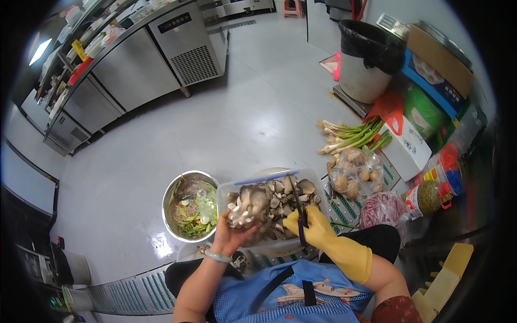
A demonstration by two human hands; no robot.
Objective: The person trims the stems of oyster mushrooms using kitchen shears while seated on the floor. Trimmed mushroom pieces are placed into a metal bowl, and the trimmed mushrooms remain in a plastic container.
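Observation:
My bare left hand (232, 232) holds a cluster of oyster mushrooms (252, 204), its pale stems turned toward the wrist side. A rubber glove covers my right hand (311, 230), which grips a pair of scissors (301, 222) by dark purple handles. The blades point away from me, over a clear plastic tub (224, 194). Loose grey-brown mushroom pieces (278, 202) fill much of that tub, below both hands. To its left stands a steel bowl (166, 214) of vegetable trimmings and a clear plastic bag.
Spring onions (355, 135), bagged potato-like vegetables (355, 173), a bag of reddish-purple produce (383, 212) and a large jar (430, 196) lie on the right. Beyond them stands a lined bin (363, 68). A slotted drain cover (133, 288) crosses the floor. A steel refrigerated counter (133, 68) runs along the back left.

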